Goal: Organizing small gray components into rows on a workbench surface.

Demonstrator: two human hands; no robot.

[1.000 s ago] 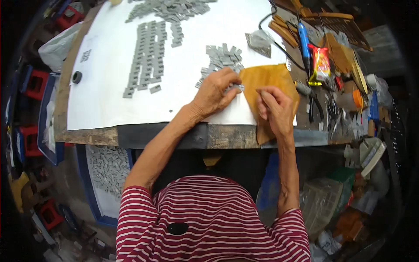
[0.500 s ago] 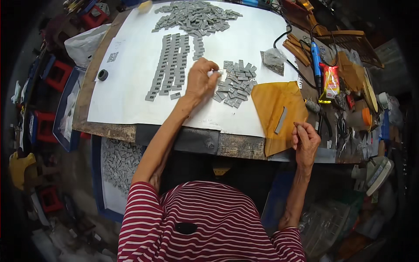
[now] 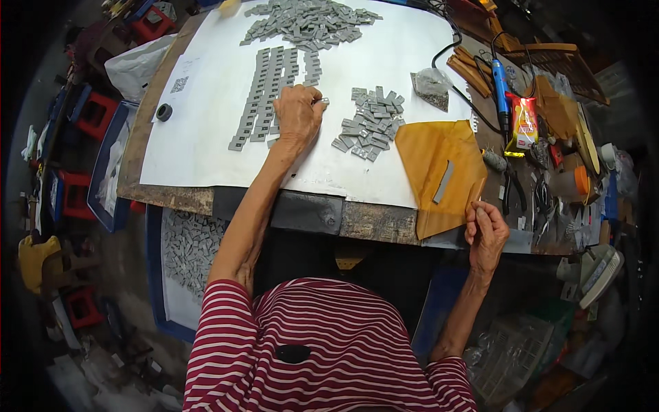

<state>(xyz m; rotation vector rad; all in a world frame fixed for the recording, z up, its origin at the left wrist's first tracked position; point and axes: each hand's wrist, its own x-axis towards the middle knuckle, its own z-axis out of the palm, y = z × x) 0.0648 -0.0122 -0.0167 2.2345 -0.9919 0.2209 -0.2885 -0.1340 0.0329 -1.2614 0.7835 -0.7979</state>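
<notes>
My left hand (image 3: 299, 117) reaches over the white sheet (image 3: 199, 130), closed, with a small grey rectangular piece (image 3: 325, 101) at its fingertips. It covers the lower end of the short right-hand row (image 3: 312, 67) of such pieces. Long rows (image 3: 259, 99) of overlapping grey pieces, each with a dark square, run beside it. To the hand's right lies a loose pile (image 3: 371, 123) of grey pieces. My right hand (image 3: 487, 233) is pinched at the edge of an amber sheet (image 3: 429, 147); what its fingers hold is too thin to make out. A grey strip (image 3: 443, 182) rests on that amber sheet.
A larger heap (image 3: 309, 24) of grey pieces covers the far side. A black ring (image 3: 163, 112) sits at left. On the right are a small clear bag (image 3: 431, 89), a blue corded tool (image 3: 500, 86) and a red-yellow packet (image 3: 522, 123). A blue tray (image 3: 156, 275) of pieces stands below the table edge.
My left hand has moved left from the loose pile to the end of the short row. My right hand stays pinched by the amber sheet. The view has shifted slightly.
</notes>
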